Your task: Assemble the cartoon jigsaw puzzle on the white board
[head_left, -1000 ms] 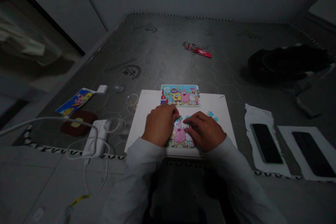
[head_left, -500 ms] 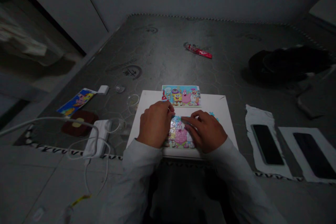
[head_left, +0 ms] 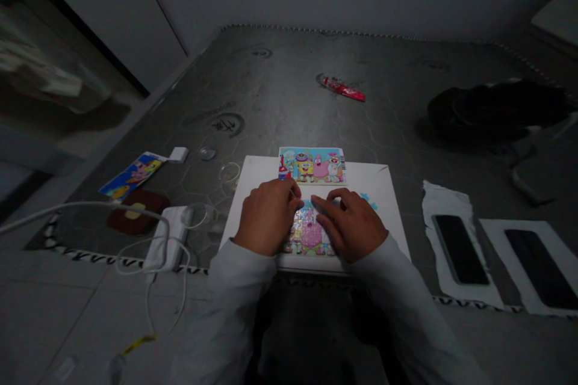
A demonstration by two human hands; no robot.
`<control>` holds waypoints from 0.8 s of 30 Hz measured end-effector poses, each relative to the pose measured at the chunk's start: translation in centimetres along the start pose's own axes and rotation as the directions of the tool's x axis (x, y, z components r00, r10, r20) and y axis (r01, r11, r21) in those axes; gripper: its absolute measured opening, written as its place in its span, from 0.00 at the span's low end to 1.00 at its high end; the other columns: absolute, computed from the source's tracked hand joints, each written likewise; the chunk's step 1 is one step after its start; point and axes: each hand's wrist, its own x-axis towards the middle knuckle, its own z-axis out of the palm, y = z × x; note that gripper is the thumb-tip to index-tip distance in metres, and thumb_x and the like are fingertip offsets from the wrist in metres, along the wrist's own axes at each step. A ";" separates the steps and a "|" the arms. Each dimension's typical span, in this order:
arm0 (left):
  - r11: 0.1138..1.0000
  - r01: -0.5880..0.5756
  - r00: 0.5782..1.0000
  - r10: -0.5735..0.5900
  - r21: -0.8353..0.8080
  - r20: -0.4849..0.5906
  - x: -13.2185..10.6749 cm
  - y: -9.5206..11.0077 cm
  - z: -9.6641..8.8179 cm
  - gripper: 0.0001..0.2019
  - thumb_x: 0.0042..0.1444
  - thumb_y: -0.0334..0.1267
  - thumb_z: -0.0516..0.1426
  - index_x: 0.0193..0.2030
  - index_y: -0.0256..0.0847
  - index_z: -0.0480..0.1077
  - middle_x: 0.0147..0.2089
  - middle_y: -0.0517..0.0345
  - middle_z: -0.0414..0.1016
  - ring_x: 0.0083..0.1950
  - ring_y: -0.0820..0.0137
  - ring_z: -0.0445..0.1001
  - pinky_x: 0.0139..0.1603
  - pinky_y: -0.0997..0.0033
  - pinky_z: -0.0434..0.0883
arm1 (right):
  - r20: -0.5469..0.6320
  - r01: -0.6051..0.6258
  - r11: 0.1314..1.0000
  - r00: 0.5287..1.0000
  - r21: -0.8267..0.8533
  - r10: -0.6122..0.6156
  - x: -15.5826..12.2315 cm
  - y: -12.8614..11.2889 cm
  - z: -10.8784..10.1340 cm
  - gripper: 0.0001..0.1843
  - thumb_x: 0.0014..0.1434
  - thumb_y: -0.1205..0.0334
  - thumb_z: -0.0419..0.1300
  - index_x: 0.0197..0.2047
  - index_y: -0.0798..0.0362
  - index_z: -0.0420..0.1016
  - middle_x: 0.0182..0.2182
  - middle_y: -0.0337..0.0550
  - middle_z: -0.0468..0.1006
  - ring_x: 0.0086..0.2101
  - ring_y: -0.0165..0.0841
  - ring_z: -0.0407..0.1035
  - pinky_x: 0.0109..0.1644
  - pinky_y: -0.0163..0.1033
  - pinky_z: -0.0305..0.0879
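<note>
A partly built cartoon jigsaw puzzle (head_left: pixel 308 234) lies on a white board (head_left: pixel 383 192) in front of me. My left hand (head_left: pixel 267 216) rests on the puzzle's left side with curled fingers. My right hand (head_left: pixel 350 222) lies on its right side, fingers pressing the upper pieces. Both hands cover much of the puzzle. Beyond it, on the board's far edge, lies a colourful reference picture (head_left: pixel 312 165). A loose blue piece (head_left: pixel 366 198) shows beside my right hand.
A charger block with white cables (head_left: pixel 163 240), a dark red case (head_left: pixel 138 212) and a cartoon card (head_left: pixel 130 175) lie left. Two phones (head_left: pixel 460 248) (head_left: pixel 539 266) lie on white sheets right. A red wrapper (head_left: pixel 341 88) and a dark bag (head_left: pixel 497 108) lie farther back.
My right fingers slid left and up across the puzzle's top row; my left hand shifted slightly left. The view barely moved.
</note>
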 end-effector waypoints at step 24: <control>0.997 0.044 0.990 -0.035 -0.061 0.139 0.4 0.2 0.9 0.10 0.50 0.48 0.66 0.35 0.46 0.75 0.38 0.60 0.80 0.36 0.66 0.74 0.34 0.69 0.61 | -0.071 -0.218 0.888 0.961 0.406 0.268 1.3 -0.6 1.2 0.05 0.60 0.65 0.59 0.39 0.51 0.75 0.32 0.41 0.78 0.34 0.34 0.69 0.39 0.40 0.63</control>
